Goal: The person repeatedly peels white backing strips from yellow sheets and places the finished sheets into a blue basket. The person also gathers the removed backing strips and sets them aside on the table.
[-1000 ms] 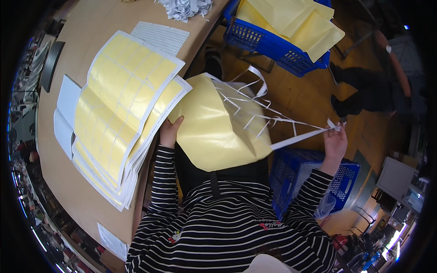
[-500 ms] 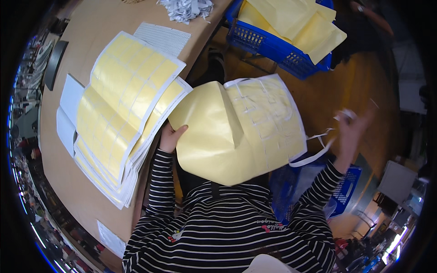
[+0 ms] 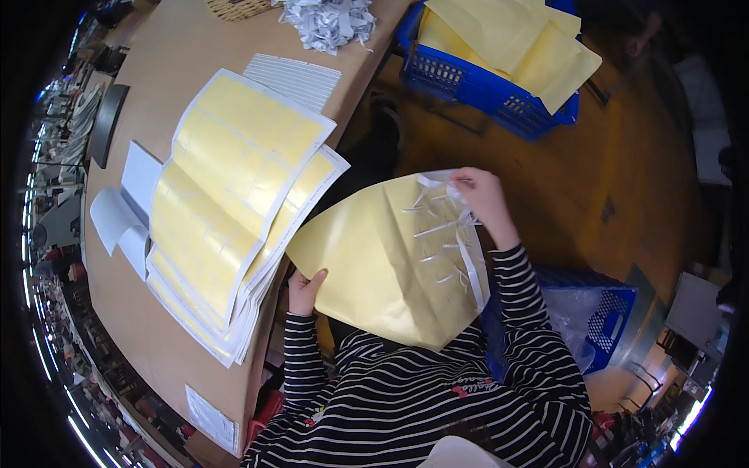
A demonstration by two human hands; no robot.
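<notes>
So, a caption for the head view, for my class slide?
Left grip holds a yellow sheet, right grip at its white strips.

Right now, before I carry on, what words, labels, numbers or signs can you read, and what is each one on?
Striped shirt: small decorative lettering on the front, beside a red motif; I don't copy wording.
Stacked yellow sheets: tiny marks along the white margins, too small to read.
Yellow sheet in the left hand: no readable text.

Left grip partly hidden beneath yellow sheet
</notes>
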